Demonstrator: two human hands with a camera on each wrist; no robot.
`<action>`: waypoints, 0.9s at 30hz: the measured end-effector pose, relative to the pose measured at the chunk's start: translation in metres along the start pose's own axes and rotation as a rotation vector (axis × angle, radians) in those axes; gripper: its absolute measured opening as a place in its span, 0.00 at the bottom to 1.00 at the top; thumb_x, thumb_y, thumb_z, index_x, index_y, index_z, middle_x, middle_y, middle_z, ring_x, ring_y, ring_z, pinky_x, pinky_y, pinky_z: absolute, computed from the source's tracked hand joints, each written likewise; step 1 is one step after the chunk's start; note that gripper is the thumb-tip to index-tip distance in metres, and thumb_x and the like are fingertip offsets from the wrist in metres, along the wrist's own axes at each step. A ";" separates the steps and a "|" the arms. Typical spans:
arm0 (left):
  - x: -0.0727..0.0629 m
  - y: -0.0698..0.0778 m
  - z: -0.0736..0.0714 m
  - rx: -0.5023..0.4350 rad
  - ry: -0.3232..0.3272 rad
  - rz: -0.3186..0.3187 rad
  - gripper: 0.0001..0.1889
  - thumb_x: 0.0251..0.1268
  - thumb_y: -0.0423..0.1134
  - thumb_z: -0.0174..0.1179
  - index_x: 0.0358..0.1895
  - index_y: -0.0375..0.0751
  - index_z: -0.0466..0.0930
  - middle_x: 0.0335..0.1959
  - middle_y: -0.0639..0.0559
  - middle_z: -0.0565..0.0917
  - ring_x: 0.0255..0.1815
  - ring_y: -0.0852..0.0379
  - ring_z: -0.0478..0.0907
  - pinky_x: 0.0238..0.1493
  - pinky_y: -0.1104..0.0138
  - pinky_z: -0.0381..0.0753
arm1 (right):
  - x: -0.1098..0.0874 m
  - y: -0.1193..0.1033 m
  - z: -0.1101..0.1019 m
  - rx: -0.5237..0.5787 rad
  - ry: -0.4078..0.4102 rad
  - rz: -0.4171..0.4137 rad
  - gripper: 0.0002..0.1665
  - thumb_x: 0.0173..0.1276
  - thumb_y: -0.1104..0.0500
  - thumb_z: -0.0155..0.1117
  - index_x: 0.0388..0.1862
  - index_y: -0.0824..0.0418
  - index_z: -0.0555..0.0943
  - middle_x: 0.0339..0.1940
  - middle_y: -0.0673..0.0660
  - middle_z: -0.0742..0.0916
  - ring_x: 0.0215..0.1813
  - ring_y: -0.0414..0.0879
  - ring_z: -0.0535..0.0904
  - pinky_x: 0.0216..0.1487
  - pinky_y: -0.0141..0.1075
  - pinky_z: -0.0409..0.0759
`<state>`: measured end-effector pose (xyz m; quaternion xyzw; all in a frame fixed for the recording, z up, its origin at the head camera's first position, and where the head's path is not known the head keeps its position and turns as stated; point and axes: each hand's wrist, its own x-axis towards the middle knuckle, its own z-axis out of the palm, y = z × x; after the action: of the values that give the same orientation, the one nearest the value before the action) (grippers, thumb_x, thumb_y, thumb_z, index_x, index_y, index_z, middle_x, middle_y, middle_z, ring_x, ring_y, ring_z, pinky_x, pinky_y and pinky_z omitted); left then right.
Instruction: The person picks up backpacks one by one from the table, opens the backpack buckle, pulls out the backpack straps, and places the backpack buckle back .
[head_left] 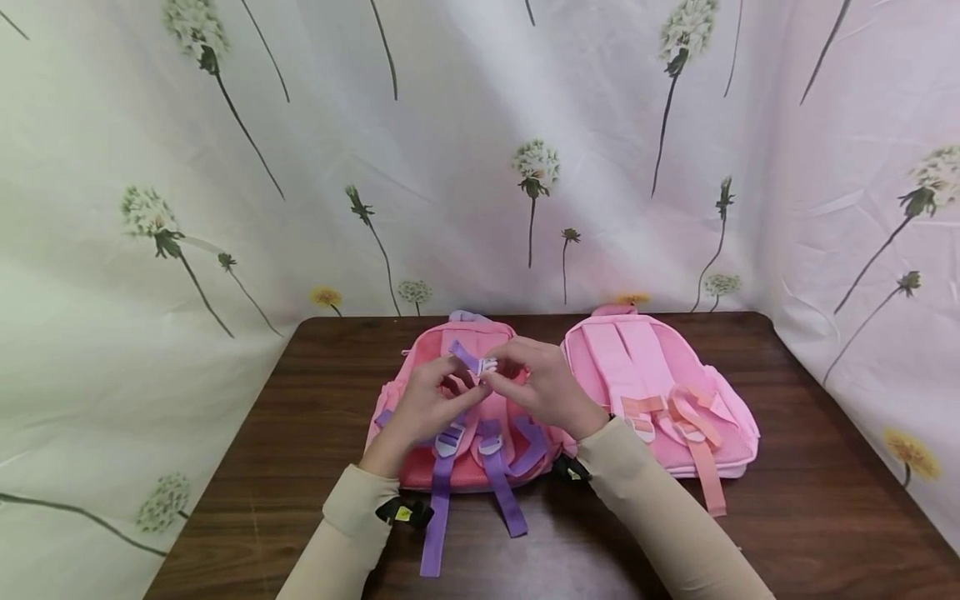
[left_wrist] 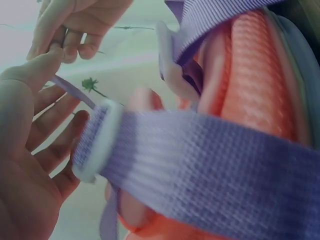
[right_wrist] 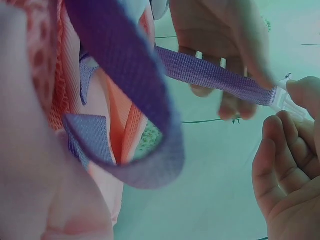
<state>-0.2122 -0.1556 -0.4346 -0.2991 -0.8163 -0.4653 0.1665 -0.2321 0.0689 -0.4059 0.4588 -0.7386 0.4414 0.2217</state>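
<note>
A pink backpack with purple straps lies on the table, its strap side up. Over it, my right hand pinches a white plastic buckle between thumb and fingertips. The buckle sits on the end of a purple webbing strap. My left hand pinches that strap close to the buckle, with its other fingers loosely bent. In the left wrist view, a white strap adjuster on wide purple webbing stands in front of the left fingers.
A second, lighter pink backpack with orange straps lies to the right on the dark wooden table. Loose purple strap ends hang toward the front edge. A dandelion-print cloth stands behind the table and at its sides.
</note>
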 end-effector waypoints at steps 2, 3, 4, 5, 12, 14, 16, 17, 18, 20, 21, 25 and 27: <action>0.001 0.002 0.000 -0.004 0.014 -0.009 0.08 0.65 0.37 0.75 0.33 0.44 0.84 0.29 0.54 0.83 0.31 0.57 0.79 0.33 0.61 0.84 | 0.000 0.000 0.001 -0.002 -0.002 0.001 0.08 0.68 0.64 0.75 0.44 0.58 0.87 0.33 0.49 0.85 0.34 0.38 0.80 0.37 0.33 0.84; 0.001 0.002 0.001 -0.005 0.021 -0.007 0.08 0.65 0.36 0.74 0.33 0.44 0.84 0.29 0.55 0.83 0.30 0.57 0.78 0.32 0.63 0.83 | -0.001 -0.001 0.001 -0.003 -0.003 0.000 0.08 0.67 0.64 0.76 0.44 0.58 0.87 0.33 0.49 0.85 0.34 0.38 0.81 0.37 0.32 0.84; 0.001 0.003 0.001 -0.007 0.027 -0.003 0.07 0.66 0.35 0.74 0.32 0.43 0.84 0.28 0.55 0.82 0.29 0.58 0.77 0.32 0.64 0.82 | -0.001 -0.001 0.001 -0.004 -0.002 -0.001 0.08 0.67 0.64 0.76 0.44 0.59 0.87 0.33 0.49 0.85 0.34 0.38 0.81 0.37 0.32 0.84; 0.001 0.003 0.001 -0.012 0.033 0.001 0.07 0.66 0.34 0.73 0.32 0.43 0.84 0.28 0.55 0.83 0.29 0.58 0.76 0.31 0.65 0.81 | -0.001 -0.001 0.001 -0.005 -0.002 -0.001 0.08 0.67 0.64 0.76 0.44 0.59 0.87 0.33 0.49 0.85 0.34 0.38 0.81 0.37 0.32 0.84; 0.001 0.004 0.000 -0.015 0.074 0.037 0.03 0.65 0.31 0.73 0.34 0.42 0.88 0.28 0.54 0.85 0.29 0.60 0.77 0.32 0.63 0.81 | 0.000 0.000 0.002 -0.006 -0.005 -0.005 0.08 0.67 0.64 0.76 0.43 0.58 0.87 0.32 0.49 0.85 0.34 0.38 0.80 0.37 0.32 0.84; 0.002 0.004 0.000 -0.013 0.077 0.042 0.03 0.65 0.31 0.73 0.34 0.42 0.89 0.28 0.54 0.85 0.29 0.60 0.77 0.32 0.63 0.81 | 0.000 0.000 0.002 -0.011 -0.007 -0.001 0.08 0.67 0.64 0.76 0.44 0.58 0.87 0.32 0.49 0.85 0.34 0.38 0.80 0.37 0.32 0.84; 0.002 0.004 -0.001 -0.014 0.078 0.045 0.03 0.64 0.30 0.73 0.35 0.42 0.89 0.27 0.54 0.86 0.28 0.60 0.76 0.31 0.64 0.80 | 0.000 0.000 0.001 -0.011 -0.010 0.003 0.08 0.67 0.63 0.76 0.44 0.58 0.87 0.32 0.48 0.85 0.34 0.38 0.80 0.37 0.32 0.84; 0.002 0.003 -0.001 -0.016 0.078 0.047 0.03 0.64 0.30 0.73 0.35 0.42 0.89 0.28 0.54 0.86 0.28 0.60 0.76 0.30 0.64 0.80 | 0.000 0.000 0.001 -0.010 -0.012 0.005 0.08 0.67 0.63 0.75 0.44 0.58 0.87 0.32 0.48 0.85 0.34 0.38 0.80 0.37 0.32 0.84; 0.002 0.003 -0.001 -0.016 0.079 0.050 0.03 0.63 0.29 0.73 0.35 0.42 0.90 0.28 0.54 0.86 0.28 0.60 0.75 0.30 0.65 0.79 | 0.000 0.000 0.001 -0.010 -0.013 0.005 0.08 0.67 0.63 0.75 0.44 0.58 0.87 0.32 0.48 0.85 0.34 0.38 0.80 0.37 0.32 0.84; 0.001 0.004 -0.002 -0.020 0.081 0.048 0.03 0.63 0.29 0.73 0.35 0.41 0.90 0.28 0.53 0.86 0.27 0.60 0.75 0.29 0.65 0.79 | -0.001 0.000 0.001 -0.007 -0.016 0.006 0.07 0.68 0.63 0.75 0.44 0.58 0.87 0.32 0.48 0.86 0.34 0.37 0.80 0.38 0.32 0.84; 0.001 0.004 -0.002 -0.023 0.082 0.045 0.03 0.63 0.29 0.73 0.36 0.41 0.90 0.28 0.53 0.86 0.27 0.60 0.74 0.29 0.65 0.78 | -0.001 0.000 0.001 -0.005 -0.017 0.006 0.07 0.68 0.63 0.75 0.44 0.58 0.87 0.33 0.48 0.86 0.34 0.37 0.81 0.38 0.31 0.84; 0.000 0.004 -0.001 -0.032 0.085 0.032 0.04 0.62 0.29 0.73 0.36 0.41 0.91 0.28 0.53 0.87 0.27 0.60 0.74 0.29 0.64 0.79 | -0.001 0.000 0.001 -0.009 -0.023 -0.002 0.08 0.68 0.64 0.75 0.44 0.58 0.87 0.32 0.48 0.86 0.34 0.37 0.81 0.38 0.31 0.84; 0.000 0.003 -0.001 -0.033 0.084 0.037 0.04 0.62 0.29 0.73 0.36 0.42 0.91 0.29 0.53 0.87 0.27 0.60 0.75 0.29 0.62 0.80 | -0.002 0.000 0.001 -0.014 -0.026 -0.008 0.08 0.68 0.64 0.75 0.44 0.58 0.87 0.32 0.48 0.85 0.34 0.37 0.80 0.38 0.31 0.84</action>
<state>-0.2102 -0.1551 -0.4317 -0.2969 -0.7952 -0.4877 0.2042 -0.2312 0.0687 -0.4077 0.4659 -0.7426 0.4295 0.2168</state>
